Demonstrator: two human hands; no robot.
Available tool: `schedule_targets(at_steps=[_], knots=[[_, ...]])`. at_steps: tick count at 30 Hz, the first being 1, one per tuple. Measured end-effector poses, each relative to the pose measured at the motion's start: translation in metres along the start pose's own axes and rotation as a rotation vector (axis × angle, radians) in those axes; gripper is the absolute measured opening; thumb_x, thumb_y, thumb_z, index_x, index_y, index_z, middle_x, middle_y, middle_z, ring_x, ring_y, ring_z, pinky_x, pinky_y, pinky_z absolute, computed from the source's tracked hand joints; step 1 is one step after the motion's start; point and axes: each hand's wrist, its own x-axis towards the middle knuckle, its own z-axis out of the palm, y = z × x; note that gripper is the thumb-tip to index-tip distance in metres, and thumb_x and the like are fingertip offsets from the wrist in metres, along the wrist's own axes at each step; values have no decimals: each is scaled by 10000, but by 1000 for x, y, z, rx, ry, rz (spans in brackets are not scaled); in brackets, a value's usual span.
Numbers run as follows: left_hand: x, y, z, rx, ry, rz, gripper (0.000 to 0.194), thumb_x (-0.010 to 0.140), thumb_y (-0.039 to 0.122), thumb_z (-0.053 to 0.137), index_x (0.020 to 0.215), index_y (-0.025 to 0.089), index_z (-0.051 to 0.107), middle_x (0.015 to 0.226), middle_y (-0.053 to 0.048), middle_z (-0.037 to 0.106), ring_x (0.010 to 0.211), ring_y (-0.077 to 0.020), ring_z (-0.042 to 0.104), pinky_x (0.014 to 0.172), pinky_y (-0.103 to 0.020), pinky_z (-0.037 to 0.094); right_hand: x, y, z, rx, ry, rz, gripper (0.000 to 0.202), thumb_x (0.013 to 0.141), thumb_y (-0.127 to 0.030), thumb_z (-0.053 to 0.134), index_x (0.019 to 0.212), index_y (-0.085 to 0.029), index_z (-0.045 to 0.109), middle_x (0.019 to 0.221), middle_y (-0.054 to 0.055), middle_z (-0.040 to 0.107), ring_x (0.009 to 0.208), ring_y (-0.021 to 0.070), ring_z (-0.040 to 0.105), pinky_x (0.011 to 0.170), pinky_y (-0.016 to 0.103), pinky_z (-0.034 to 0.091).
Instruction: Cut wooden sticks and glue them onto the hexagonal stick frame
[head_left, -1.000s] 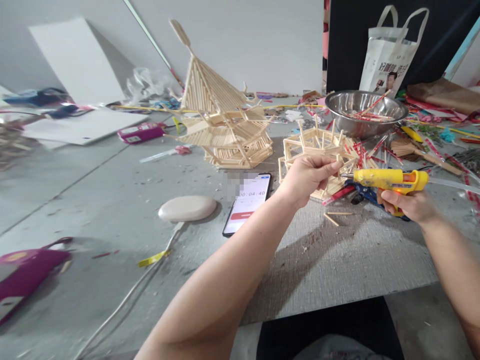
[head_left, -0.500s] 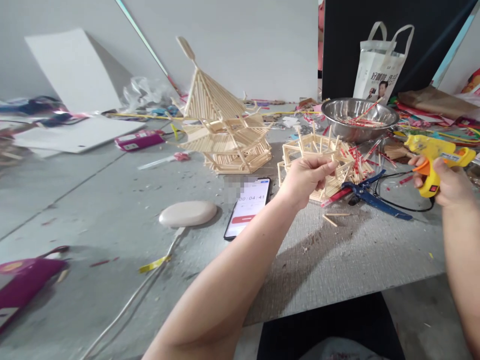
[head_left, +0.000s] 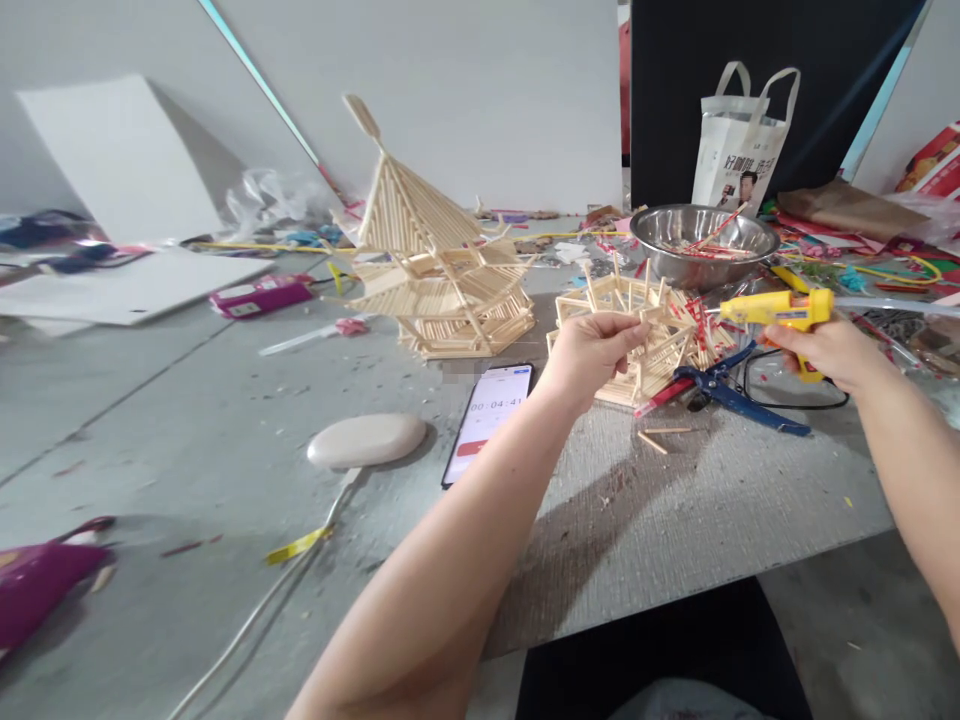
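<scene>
My right hand is wrapped round a yellow glue gun, whose nozzle points left. My left hand is pinched closed beside the smaller wooden stick frame, and a short pale stick seems to be at its fingertips. The hand hides part of that frame. To the left stands a taller tiered stick tower with a pointed roof. Blue-handled cutters lie right of the frame. Two short loose sticks rest on the tabletop in front.
A phone showing a timer and a white oval device with a cable lie at centre left. Behind the frame is a steel bowl with sticks, near a white bag. Purple packs lie to the left.
My right hand has brought the glue gun left, nearer my left hand, and turned its nozzle toward it. My left hand stays beside the frame. The whole view has shifted slightly.
</scene>
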Motion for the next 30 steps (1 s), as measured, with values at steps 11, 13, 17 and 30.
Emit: schedule_targets(at_steps=[11,13,17,30], knots=[[4,-4,3,103,-28,-62,67,675,169,663,616,141,647,500,45,523,401,-15,410,428,-176,346,32,-39,23,-183,-119,-62,332,675,-473,689,620,-174,555,482,-24,504,323,45,384,314,210,302],[3,-3,3,114,-32,-62,64,676,165,658,617,142,648,501,46,523,403,-15,410,435,-177,353,33,-42,25,-201,-125,-44,343,681,-483,682,648,-167,553,545,-3,547,330,44,390,324,222,312],[4,-4,2,140,-37,-52,63,682,173,643,630,142,657,501,35,534,409,-19,407,434,-175,355,35,-42,24,-311,-106,-43,376,703,-516,647,626,-166,533,448,-17,473,335,58,389,348,230,319],[4,-4,3,149,-45,-33,67,675,179,637,622,146,660,476,33,522,432,-32,417,432,-172,357,42,-30,21,-306,-120,-47,414,662,-570,653,632,-170,548,493,-3,523,342,52,394,323,214,318]])
